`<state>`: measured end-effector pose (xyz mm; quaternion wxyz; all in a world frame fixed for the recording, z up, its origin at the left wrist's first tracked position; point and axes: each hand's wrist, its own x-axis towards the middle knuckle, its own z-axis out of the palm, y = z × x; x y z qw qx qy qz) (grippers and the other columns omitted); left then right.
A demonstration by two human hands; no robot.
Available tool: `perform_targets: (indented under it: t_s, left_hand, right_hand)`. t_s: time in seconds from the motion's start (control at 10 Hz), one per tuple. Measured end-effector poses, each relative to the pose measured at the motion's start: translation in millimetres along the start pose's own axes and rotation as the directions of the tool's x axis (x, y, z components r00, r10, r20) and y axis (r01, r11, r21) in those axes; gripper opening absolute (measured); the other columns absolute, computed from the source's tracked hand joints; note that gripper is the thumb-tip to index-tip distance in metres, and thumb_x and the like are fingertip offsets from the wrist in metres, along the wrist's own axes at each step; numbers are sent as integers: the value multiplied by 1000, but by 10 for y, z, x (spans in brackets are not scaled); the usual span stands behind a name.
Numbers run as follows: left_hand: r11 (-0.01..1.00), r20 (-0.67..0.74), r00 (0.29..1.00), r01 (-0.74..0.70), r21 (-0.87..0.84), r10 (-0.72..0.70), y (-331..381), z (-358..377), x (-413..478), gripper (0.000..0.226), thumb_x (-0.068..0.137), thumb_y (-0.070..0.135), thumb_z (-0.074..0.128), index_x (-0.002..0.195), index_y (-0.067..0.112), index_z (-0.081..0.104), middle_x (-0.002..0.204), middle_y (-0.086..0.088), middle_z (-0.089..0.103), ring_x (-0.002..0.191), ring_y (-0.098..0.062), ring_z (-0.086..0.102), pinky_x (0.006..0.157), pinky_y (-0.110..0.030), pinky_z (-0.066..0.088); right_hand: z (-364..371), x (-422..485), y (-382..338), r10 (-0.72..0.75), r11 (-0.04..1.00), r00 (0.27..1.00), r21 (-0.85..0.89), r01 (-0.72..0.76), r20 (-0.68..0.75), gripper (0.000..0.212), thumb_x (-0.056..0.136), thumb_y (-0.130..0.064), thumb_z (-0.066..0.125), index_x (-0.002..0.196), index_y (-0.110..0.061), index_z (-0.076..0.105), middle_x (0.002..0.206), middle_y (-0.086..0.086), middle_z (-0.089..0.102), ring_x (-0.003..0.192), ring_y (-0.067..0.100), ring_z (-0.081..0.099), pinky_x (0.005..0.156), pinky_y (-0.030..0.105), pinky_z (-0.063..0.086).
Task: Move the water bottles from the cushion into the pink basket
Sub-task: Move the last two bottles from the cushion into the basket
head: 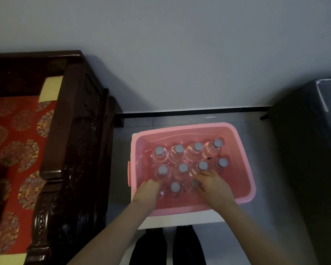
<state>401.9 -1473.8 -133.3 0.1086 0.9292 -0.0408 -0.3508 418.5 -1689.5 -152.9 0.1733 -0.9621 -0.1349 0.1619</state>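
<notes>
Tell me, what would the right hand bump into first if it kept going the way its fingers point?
Probably the capped water bottle just beyond the right hand, in the middle row of the pink basket. The fingertips already seem to reach it, though depth is unclear.

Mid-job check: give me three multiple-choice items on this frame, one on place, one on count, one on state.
1. Where does the pink basket sit?
A. on the cushion
B. on the floor by the wall
C. on a shelf

2. How many caps show in the back row?
A. two
B. four
C. six

3. How do the bottles stand?
A. upright
B. on their sides
C. upside down

Answers: 1 B, tiles and wall surround it; 2 B, four caps line the far wall; 3 A, caps face up.
</notes>
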Motion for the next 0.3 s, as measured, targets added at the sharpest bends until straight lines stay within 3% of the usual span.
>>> perform_targets:
  t_s: [0.1,0.2,0.3]
  left_hand:
    - [1000,20,1000,-4,14,4,-2,40,55,46,82,-10,41,118,13,59,112,-17,65,108,-37,61,87,-40,46]
    - [1000,13,1000,-10,3,10,-6,49,101,47,83,-9,42,119,15,59,114,-16,65,109,-35,61,89,-38,46]
    - [1000,65,998,5,-2,-4,-24,80,66,42,85,-2,44,120,15,59,117,-16,64,109,-34,61,90,-38,47]
  right_hand:
    - [19,17,15,-5,997,999,73,2,32,7,74,-18,55,68,-18,59,71,0,59,75,23,53,53,32,38]
    - [50,40,45,-22,994,999,110,19,28,10,72,-18,55,63,-16,54,65,0,56,68,21,50,52,34,39]
    - [4,23,23,-4,998,996,55,-1,87,9,79,-24,51,76,-19,58,78,-1,60,77,21,55,55,32,42]
